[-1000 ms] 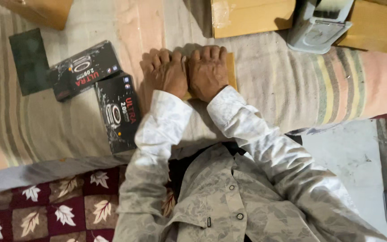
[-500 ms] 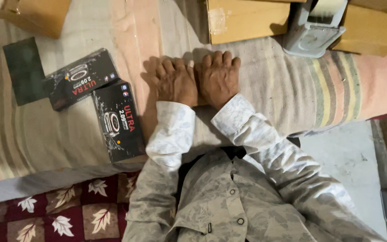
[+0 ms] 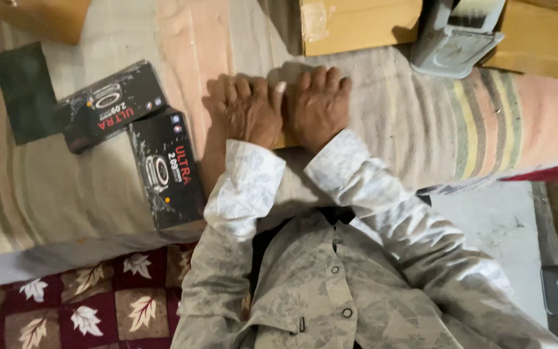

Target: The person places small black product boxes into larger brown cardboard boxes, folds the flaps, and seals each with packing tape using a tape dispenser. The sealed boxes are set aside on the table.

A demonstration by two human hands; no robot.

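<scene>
My left hand (image 3: 243, 113) and my right hand (image 3: 318, 103) lie palm down, side by side and touching, on a striped blanket (image 3: 421, 129). They rest flat on a thin tan cardboard piece (image 3: 285, 140); only a sliver of it shows between the wrists. Neither hand grips anything. Both arms wear pale patterned sleeves. Just left of my left hand lie two black printed boxes, one (image 3: 168, 169) near my left forearm and the other (image 3: 110, 105) angled behind it.
A dark flat square (image 3: 27, 90) lies at the far left. Brown cartons (image 3: 356, 24) and a grey plastic device (image 3: 456, 39) stand along the far edge of the blanket. A maroon leaf-patterned cloth (image 3: 72, 304) covers the lower left, and pale floor (image 3: 492, 220) shows on the right.
Both hands stay pressed together in the same spot. The tan cardboard shows less beneath them than before. The view has shifted slightly.
</scene>
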